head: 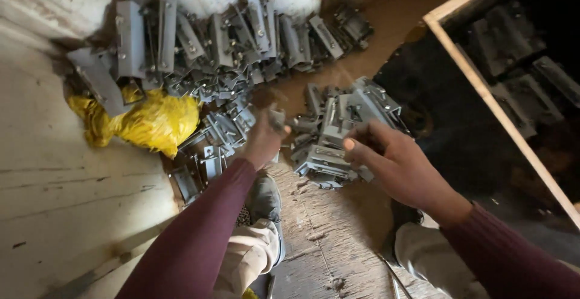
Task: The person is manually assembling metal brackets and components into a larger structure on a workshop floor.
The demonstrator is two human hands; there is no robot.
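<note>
Grey metal bracket [277, 117], small and blurred, stands roughly upright, long axis pointing away from the person, pinched in the left hand [264, 140] above the bracket pile [338, 131], where the right hand [393, 160] curls loosely, fingers touching the brackets.

Matt grey metal brackets [338, 123], crinkly glossy yellow plastic bag [154, 120], bare wooden frame [483, 87]

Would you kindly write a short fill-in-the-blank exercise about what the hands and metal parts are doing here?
1. The left hand holds a small ____ metal part.
2. The crumpled bag beside the brackets is ____.
3. The right hand reaches into the pile of metal ____.
4. Both sleeves are ____.

Missing words: grey; yellow; parts; maroon
</note>
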